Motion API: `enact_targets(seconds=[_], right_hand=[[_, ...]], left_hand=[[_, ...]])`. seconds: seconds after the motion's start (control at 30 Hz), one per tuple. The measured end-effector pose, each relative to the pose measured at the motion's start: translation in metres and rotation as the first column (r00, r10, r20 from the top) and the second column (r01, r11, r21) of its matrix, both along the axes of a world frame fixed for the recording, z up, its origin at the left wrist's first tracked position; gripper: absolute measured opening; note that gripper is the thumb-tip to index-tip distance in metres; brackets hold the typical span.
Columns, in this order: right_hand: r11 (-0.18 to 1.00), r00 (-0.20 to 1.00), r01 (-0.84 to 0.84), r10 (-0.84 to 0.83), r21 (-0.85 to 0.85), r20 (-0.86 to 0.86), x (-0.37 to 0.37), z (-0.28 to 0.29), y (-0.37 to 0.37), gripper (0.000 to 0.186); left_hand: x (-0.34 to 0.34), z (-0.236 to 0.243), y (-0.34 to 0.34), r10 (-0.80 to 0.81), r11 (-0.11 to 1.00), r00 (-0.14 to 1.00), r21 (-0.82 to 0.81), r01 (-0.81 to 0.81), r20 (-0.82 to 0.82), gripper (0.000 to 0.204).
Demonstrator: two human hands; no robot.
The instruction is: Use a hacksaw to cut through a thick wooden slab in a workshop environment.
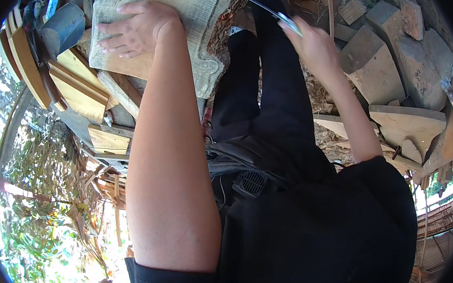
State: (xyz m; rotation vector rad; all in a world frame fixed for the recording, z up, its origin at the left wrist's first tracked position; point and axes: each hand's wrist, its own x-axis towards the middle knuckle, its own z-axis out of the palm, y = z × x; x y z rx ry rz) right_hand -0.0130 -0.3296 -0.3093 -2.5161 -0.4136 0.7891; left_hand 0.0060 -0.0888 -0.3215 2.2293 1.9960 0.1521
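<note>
My left hand (140,29) lies flat on a thick weathered wooden slab (203,27), its fingers spread and pointing left. Rough brown bark lines the slab's right edge, and the near right corner is curved. To the right of the slab, my right hand (313,50) is closed around the pale handle of a long thin-bladed tool (257,4). Its narrow metal blade reaches up and left over the slab's far part and runs out of view. Whether this is a saw seen edge-on, I cannot tell. Both my legs are right of and below the slab.
Cut wooden boards (79,92) stack up at the left, beside a grey-blue curved sheet (64,29). Several chunky wood blocks (373,66) pile up at the right, with a flat offcut (408,123) nearer me. Green plants (46,238) show at the lower left.
</note>
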Motion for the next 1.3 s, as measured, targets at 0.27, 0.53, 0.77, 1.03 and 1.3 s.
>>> enact_targets(seconds=[0.27, 0.53, 0.77, 1.03, 1.3], right_hand=[[0.997, 0.994, 0.062, -0.066, -0.051, -0.085, -0.010, 0.005, 0.002, 0.033], [0.999, 0.999, 0.017, -0.018, -0.030, -0.031, -0.002, 0.002, -0.001, 0.034], [0.995, 0.997, 0.045, -0.050, -0.085, -0.051, -0.022, -0.004, -0.026, 0.034], [0.988, 0.992, -0.030, 0.011, 0.152, 0.123, 0.002, -0.046, 0.004, 0.033], [0.980, 0.984, 0.170, -0.163, 0.100, -0.075, -0.042, -0.067, -0.059, 0.029]], left_hand=[[-0.005, -0.018, 0.006, -0.013, 0.972, 0.999, 0.233, 0.022, -0.040, 0.049], [-0.005, -0.014, 0.006, -0.005, 0.986, 1.000, 0.166, 0.008, -0.023, 0.050], [-0.005, -0.017, 0.010, 0.040, 0.984, 0.999, 0.173, -0.037, -0.015, 0.051], [-0.003, -0.011, 0.004, -0.009, 0.985, 1.000, 0.170, 0.007, 0.010, 0.050], [-0.005, -0.016, 0.008, 0.012, 0.983, 0.999, 0.182, -0.004, -0.043, 0.051]])
